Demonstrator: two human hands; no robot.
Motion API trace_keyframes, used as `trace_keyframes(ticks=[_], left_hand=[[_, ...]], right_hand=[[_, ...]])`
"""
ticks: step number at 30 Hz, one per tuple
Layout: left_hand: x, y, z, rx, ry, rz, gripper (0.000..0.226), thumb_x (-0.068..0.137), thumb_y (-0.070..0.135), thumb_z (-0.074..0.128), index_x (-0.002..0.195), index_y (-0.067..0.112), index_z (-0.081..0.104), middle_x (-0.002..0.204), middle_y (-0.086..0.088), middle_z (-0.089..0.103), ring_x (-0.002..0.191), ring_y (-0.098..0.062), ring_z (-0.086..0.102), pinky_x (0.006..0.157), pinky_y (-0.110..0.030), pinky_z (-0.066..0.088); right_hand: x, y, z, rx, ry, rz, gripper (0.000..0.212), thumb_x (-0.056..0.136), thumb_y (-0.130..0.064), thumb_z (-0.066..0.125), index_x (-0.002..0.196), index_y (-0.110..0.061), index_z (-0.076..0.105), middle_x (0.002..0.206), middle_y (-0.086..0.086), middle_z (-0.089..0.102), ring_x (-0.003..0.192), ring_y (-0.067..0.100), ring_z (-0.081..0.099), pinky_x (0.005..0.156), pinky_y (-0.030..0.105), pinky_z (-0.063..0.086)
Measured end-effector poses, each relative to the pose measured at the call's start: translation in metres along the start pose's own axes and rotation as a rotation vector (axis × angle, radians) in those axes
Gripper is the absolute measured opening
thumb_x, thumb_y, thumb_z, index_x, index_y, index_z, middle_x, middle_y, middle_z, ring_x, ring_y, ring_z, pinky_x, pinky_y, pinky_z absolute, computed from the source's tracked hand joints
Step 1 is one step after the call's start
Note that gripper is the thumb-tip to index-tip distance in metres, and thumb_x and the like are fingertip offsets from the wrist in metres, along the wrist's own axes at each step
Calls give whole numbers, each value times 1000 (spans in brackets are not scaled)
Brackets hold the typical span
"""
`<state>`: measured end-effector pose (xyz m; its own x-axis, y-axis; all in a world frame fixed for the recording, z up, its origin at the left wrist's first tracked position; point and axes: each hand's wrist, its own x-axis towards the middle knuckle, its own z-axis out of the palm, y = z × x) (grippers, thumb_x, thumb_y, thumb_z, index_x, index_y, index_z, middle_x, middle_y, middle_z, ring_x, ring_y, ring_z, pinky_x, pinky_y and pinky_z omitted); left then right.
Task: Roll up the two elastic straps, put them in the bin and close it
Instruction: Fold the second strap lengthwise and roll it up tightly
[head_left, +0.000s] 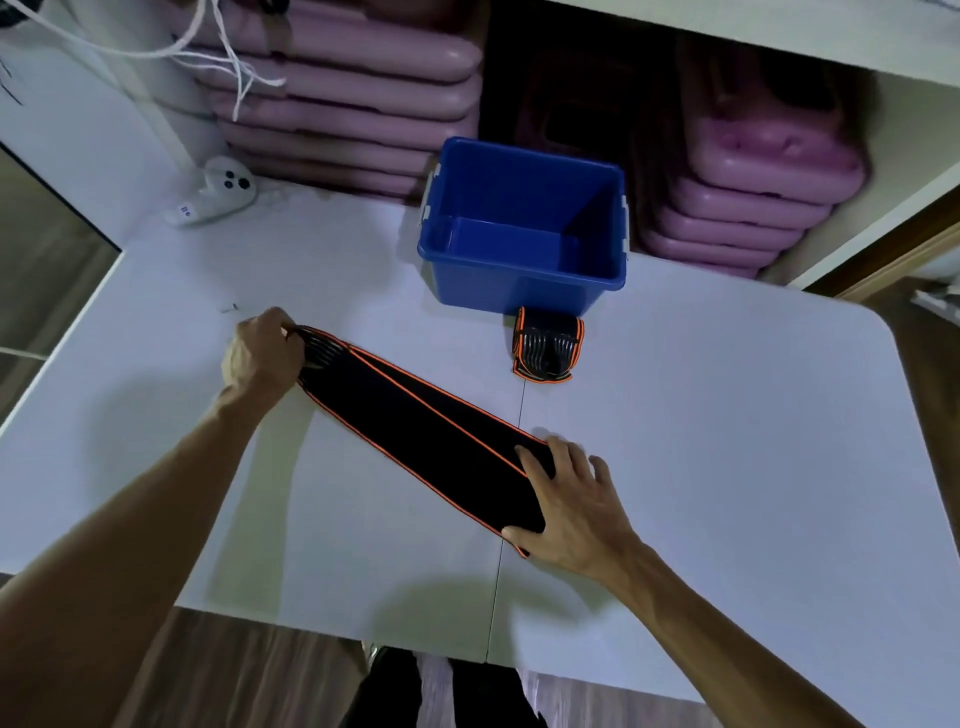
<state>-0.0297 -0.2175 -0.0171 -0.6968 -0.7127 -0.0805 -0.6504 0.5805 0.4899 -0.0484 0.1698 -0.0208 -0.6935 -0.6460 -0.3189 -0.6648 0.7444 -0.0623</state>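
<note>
Flat strap (426, 431) lies diagonally across the white table (727, 415), black with orange edging, looks folded double along its length. Left hand (262, 353) closed on the far-left end, fingers curled around the ribbed grey section there, apparently pulling to keep the band taut. Right hand (574, 506) open, palm down, fingers spread over the near-right end, pinning it to the table. Read: the two hands stretch and flatten the strap so a roll can start straight; the pinned end or the gripped end could serve as the roll's core, cannot tell which. Rolled strap (548, 345) sits on the table just in front of the bin (524, 291), touching or nearly touching its near wall, not yet inside. Likely parked there to go in together with the second one. Bin is blue, open, nothing seen inside; latch tabs on both sides. No lid in view, so closing will need it found first. Judged progress: one strap rolled, second laid out and not yet rolled, nothing binned. Risk: elastic springs back if either hand lets go early; the rolled one may loosen while unattended. White controller (213, 195) at far left and stacked pink cases (353, 104) behind are clear of the work.
</note>
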Motion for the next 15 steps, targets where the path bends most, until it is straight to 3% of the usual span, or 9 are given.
trace_keyframes(ticks=[3,6,7,9,12,15], left_hand=[[-1,-4,2,-34,-35,94,18,86,21,65,100,11,62,91,-19,68,78,-38,65,70,-44,56],[-5,-8,7,10,-55,107,29,84,25,69,106,9,61,93,-18,65,77,-36,63,72,-44,55],[-5,-9,9,24,-49,102,28,84,23,68,107,8,61,94,-20,65,78,-38,63,72,-45,55],[-2,-10,12,51,-37,95,24,86,20,65,107,7,60,96,-23,65,79,-40,63,72,-46,55],[0,-8,16,73,-22,60,23,88,22,62,106,8,60,97,-23,64,78,-42,63,72,-47,55],[-1,-7,20,84,-26,59,21,87,22,61,103,8,61,95,-23,66,77,-43,63,69,-47,56]], right_hand=[[2,9,-3,207,-9,9,65,85,-62,53,140,-28,41,145,3,32,131,27,35,101,45,39],[6,19,-9,393,10,33,20,95,-44,54,108,-29,59,118,-9,45,117,21,43,91,35,40],[7,20,-9,390,-3,42,16,95,-41,55,98,-26,61,113,-9,46,115,21,44,88,34,41],[9,19,-10,360,-30,59,28,93,-50,53,91,-24,63,112,-7,47,117,21,43,88,36,41],[7,5,-15,251,-102,101,64,74,-83,34,85,-28,64,123,-7,44,129,19,32,95,41,37],[3,-13,-15,136,-198,76,56,78,-73,55,93,-20,66,143,3,32,143,25,18,103,45,35]])
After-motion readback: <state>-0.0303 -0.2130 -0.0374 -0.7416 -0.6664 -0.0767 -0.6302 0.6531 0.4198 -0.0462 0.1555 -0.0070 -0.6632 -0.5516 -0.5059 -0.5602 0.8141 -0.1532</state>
